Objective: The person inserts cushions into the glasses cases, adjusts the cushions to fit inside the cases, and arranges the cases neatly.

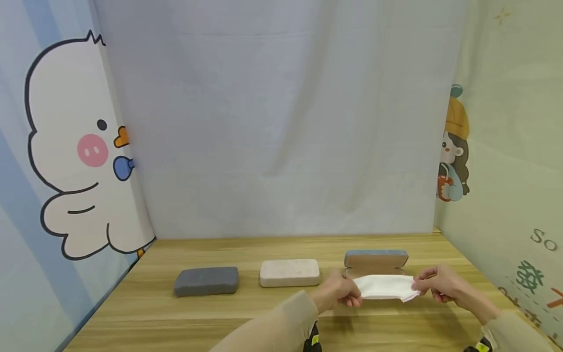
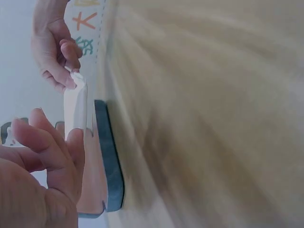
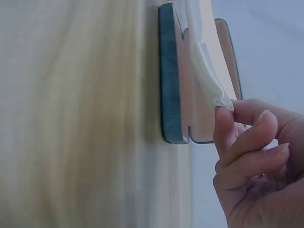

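Note:
A folded white cloth [image 1: 382, 287] is stretched between both hands, held up in front of an open glasses case [image 1: 376, 261]. My left hand [image 1: 336, 292] pinches its left end, and my right hand [image 1: 442, 284] pinches the other between thumb and forefinger. In the right wrist view, the cloth [image 3: 209, 61] hangs taut from the fingertips, with the remaining fingers loosely bent. The case [image 3: 171, 76] is blue-grey outside with a pinkish-brown lining, and its lid stands up. The cloth hides part of the case's lower half in the head view.
A white glasses case [image 1: 289, 273] lies closed left of the hands. Farther left is a closed dark grey case [image 1: 206, 281]. All stand on a wood-grain table [image 1: 184, 322], with a pale curtain [image 1: 281, 122] behind and printed cloth walls at both sides.

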Demonstrator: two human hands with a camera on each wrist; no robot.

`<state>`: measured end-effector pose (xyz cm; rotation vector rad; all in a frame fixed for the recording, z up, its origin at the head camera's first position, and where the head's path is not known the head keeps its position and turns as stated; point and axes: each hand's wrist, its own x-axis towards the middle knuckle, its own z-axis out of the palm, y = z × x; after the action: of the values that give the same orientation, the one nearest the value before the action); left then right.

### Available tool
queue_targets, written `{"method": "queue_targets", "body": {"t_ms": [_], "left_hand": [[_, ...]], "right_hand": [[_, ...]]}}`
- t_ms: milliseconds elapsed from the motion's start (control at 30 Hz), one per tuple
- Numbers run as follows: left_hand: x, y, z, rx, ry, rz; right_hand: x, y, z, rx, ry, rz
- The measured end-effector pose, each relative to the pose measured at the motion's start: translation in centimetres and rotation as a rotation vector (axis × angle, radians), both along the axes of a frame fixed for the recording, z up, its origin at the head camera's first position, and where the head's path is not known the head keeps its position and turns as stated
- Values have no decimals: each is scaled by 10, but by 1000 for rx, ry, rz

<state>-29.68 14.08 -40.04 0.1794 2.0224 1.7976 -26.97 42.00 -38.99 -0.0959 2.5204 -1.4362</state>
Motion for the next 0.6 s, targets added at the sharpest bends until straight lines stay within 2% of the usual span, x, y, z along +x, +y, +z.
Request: {"method": "queue_targets", "body": {"t_ms": [133, 333, 467, 600], "left_hand": [[-15, 0, 3, 7, 27, 10], [-36, 0, -2, 27, 31, 29], [-44, 4, -8, 32, 19, 45], [-45, 9, -13, -2, 37, 67]], "right_hand": [[-11, 1, 4, 16, 1, -42], [-28, -2, -2, 36, 4, -99], [-37, -1, -12, 23, 15, -118], [-43, -3, -19, 35, 9, -171]]}}
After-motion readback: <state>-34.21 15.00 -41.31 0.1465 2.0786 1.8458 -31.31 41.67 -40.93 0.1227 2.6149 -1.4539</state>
